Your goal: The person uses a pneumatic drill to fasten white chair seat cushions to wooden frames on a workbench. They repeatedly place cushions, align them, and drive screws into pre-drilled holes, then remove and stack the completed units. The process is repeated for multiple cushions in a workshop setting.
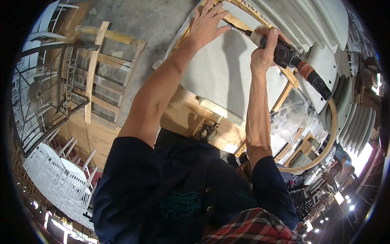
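My right hand [265, 57] is wrapped round a black air driver [286, 52] with an orange collar, held level over the work. Its long thin bit [239, 28] points left, and the tip ends beside my left thumb. Whether a screw sits at the tip is too small to tell. Fingers spread, my left hand [206, 26] rests at the far left corner of a wooden frame [235, 20]. Inside this frame lies a pale grey panel [215, 69], with the shadow of my arm and the tool across it.
A tan air hose [334, 130] curves from the driver down the right side. Grey curved panels [313, 20] are stacked at the far right. On the left stand a wooden pallet [107, 61], a black metal rack [69, 81] and white chairs [61, 171]. A wooden board [183, 110] lies nearer me.
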{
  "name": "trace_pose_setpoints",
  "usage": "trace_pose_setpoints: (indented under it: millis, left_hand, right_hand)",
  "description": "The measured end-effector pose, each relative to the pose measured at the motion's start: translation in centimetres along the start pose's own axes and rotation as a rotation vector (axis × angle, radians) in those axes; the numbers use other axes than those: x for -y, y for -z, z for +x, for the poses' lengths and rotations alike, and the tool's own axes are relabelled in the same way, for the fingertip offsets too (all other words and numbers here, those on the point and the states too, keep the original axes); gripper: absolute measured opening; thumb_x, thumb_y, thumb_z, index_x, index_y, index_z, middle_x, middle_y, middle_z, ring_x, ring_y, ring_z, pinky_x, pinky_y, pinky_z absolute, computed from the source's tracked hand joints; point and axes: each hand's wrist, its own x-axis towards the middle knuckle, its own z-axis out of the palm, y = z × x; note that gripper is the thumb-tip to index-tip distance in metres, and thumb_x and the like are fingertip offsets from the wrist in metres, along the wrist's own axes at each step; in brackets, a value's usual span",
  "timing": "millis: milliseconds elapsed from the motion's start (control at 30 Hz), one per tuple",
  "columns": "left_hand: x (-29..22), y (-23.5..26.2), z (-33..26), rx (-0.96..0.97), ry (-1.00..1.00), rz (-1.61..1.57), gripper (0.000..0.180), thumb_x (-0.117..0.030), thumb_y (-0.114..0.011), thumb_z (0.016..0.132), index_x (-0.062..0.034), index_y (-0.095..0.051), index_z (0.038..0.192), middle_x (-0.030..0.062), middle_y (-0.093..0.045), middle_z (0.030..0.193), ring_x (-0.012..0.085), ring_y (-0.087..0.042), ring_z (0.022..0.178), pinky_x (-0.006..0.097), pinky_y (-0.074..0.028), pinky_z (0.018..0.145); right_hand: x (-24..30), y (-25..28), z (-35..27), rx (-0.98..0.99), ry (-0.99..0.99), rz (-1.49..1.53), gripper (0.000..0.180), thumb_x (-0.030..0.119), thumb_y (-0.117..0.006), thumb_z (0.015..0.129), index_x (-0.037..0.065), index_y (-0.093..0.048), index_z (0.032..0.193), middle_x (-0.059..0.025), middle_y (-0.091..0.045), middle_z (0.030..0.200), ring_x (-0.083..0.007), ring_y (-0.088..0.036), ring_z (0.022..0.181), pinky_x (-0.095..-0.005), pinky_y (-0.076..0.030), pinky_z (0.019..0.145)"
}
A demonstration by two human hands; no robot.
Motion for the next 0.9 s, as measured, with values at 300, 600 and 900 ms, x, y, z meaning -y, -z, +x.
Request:
trace_pose_setpoints:
  millis: [300, 600, 900]
  left_hand:
    - [1.4, -0.5, 0.5, -0.041, -0.096, 0.085, 0.059, -0.039, -0.076, 0.086, -0.0138, -0.060, 0.137, 0.0114, -0.048, 0.152, 0.0340, -0.032, 0.148, 0.061, -0.025, 0.118]
    - [3.5, -0.6, 3.3, -0.001, -0.322, -0.045, 0.047, -0.029, -0.082, 0.075, -0.0102, -0.065, 0.114, 0.0099, -0.062, 0.118, 0.0322, -0.052, 0.122, 0.046, -0.035, 0.115]
    - [4.3, -2.3, 3.2, -0.041, -0.380, -0.014, 0.051, -0.033, -0.082, 0.076, -0.0101, -0.064, 0.119, 0.0098, -0.061, 0.121, 0.0306, -0.051, 0.123, 0.054, -0.033, 0.115]
  right_hand:
    - [-2.2, -0.5, 1.0, 0.153, 0.097, -0.107, 0.020, 0.017, -0.071, 0.095, 0.002, -0.061, 0.102, -0.0138, -0.071, 0.075, -0.0201, -0.070, 0.070, -0.0344, -0.057, 0.071]
    - [-4.6, -1.4, 3.4, 0.225, 0.139, -0.101, 0.013, 0.009, -0.068, 0.096, -0.003, -0.062, 0.096, -0.0138, -0.068, 0.069, -0.0206, -0.069, 0.063, -0.0329, -0.058, 0.064]
    - [-3.6, -1.2, 2.6, 0.246, 0.166, -0.149, 0.015, 0.009, -0.067, 0.096, -0.003, -0.059, 0.101, -0.0140, -0.069, 0.073, -0.0202, -0.071, 0.067, -0.0323, -0.059, 0.067]
